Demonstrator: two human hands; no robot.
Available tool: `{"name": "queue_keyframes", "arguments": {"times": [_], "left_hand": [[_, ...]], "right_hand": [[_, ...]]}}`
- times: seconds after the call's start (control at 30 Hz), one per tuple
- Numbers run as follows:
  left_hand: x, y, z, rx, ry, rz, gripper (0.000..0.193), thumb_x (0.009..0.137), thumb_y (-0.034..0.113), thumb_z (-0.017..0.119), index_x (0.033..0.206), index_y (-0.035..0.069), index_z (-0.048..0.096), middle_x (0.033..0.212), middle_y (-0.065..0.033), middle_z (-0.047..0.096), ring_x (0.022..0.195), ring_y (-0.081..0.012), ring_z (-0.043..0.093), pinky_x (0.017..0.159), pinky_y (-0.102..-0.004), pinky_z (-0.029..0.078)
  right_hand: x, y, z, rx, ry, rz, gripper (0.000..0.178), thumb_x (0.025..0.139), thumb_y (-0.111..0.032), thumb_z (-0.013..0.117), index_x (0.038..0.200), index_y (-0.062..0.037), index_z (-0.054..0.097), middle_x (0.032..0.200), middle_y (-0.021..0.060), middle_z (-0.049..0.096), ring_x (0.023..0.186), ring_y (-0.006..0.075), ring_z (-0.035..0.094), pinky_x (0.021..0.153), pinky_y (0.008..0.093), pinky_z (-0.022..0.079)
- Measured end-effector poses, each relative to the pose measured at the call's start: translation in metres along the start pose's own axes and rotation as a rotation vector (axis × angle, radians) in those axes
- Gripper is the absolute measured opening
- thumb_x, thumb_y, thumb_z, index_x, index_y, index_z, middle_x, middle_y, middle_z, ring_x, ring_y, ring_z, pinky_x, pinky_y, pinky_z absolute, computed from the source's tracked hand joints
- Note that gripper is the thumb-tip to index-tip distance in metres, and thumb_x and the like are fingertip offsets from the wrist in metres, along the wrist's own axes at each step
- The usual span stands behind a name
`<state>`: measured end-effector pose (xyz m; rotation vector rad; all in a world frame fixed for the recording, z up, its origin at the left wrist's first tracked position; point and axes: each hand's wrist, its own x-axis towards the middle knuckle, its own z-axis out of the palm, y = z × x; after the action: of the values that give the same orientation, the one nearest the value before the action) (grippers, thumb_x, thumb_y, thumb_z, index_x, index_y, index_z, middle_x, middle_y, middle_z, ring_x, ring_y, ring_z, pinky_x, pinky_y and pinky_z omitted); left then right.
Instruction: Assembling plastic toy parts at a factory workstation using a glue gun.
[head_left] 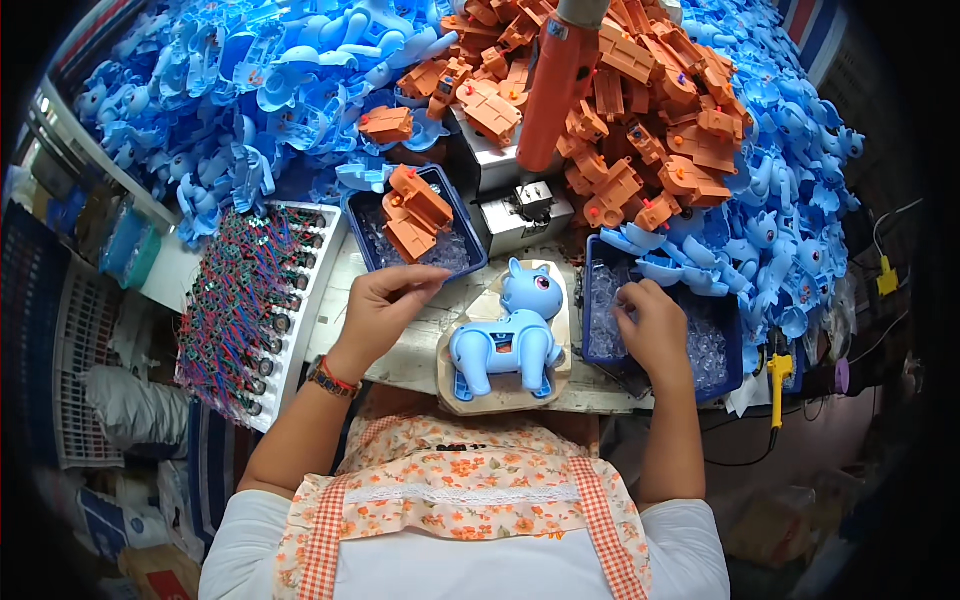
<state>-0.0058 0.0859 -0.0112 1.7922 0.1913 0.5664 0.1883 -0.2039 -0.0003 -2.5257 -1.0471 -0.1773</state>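
Note:
A light blue toy pony [505, 347] lies on its side in a pale fixture block [560, 380] at the middle of the bench, with a small opening in its body. My left hand [385, 305] is left of it, at the near rim of a dark blue bin [480, 262] holding clear plastic pieces and orange plastic boxes [416, 212]. Its thumb and fingers are pinched together; whatever they hold is too small to see. Over the right dark blue bin [735, 345], filled with clear plastic pieces [705, 350], my right hand [655, 325] has curled fingers, their contents hidden.
A red-orange powered screwdriver [558, 90] hangs above the bench. Behind are heaps of blue pony shells [300, 90] and orange housings [680, 120]. A white foam tray [330, 270] of wired parts stands left; a yellow-handled soldering iron [778, 385] is at right.

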Motion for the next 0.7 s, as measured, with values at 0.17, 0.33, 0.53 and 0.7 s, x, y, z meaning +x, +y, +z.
{"name": "queue_keyframes", "arguments": {"times": [0.17, 0.33, 0.53, 0.7], "left_hand": [[-0.003, 0.008, 0.011, -0.36, -0.074, -0.291, 0.028, 0.093, 0.005, 0.06, 0.12, 0.001, 0.064, 0.1, -0.0118, 0.069, 0.08, -0.0156, 0.07, 0.064, -0.0215, 0.055], [-0.006, 0.017, 0.022, -0.562, -0.166, -0.349, 0.03, 0.096, 0.007, 0.056, 0.123, -0.003, 0.058, 0.112, -0.0195, 0.067, 0.093, -0.0216, 0.07, 0.075, -0.0285, 0.059], [-0.003, 0.034, 0.032, -0.503, -0.226, -0.359, 0.014, 0.093, 0.001, 0.061, 0.106, 0.0, 0.056, 0.11, -0.0174, 0.068, 0.099, -0.0218, 0.069, 0.081, -0.0314, 0.058], [0.0, 0.038, 0.036, -0.433, -0.305, -0.317, 0.017, 0.093, 0.001, 0.06, 0.11, 0.0, 0.059, 0.111, -0.0131, 0.068, 0.1, -0.0201, 0.069, 0.082, -0.0291, 0.057]], "right_hand": [[-0.004, 0.007, 0.004, 0.603, 0.101, 0.171, 0.014, 0.08, 0.0, 0.058, 0.092, -0.0038, 0.052, 0.08, 0.0079, 0.063, 0.068, 0.0179, 0.065, 0.055, 0.0305, 0.052], [-0.008, 0.008, 0.0, 1.445, 0.095, 0.404, 0.023, 0.081, 0.0, 0.052, 0.102, -0.0066, 0.048, 0.088, 0.0081, 0.061, 0.064, 0.0148, 0.061, 0.053, 0.0271, 0.055], [-0.008, -0.003, -0.004, 1.81, -0.028, 0.312, 0.022, 0.086, -0.006, 0.057, 0.108, -0.0058, 0.053, 0.089, 0.0061, 0.053, 0.067, 0.0132, 0.055, 0.047, 0.0251, 0.048], [-0.003, -0.056, -0.005, 1.453, -0.179, 0.291, 0.011, 0.088, -0.001, 0.063, 0.096, -0.005, 0.057, 0.068, -0.0017, 0.055, 0.049, 0.0032, 0.045, 0.043, 0.0188, 0.035]]}}
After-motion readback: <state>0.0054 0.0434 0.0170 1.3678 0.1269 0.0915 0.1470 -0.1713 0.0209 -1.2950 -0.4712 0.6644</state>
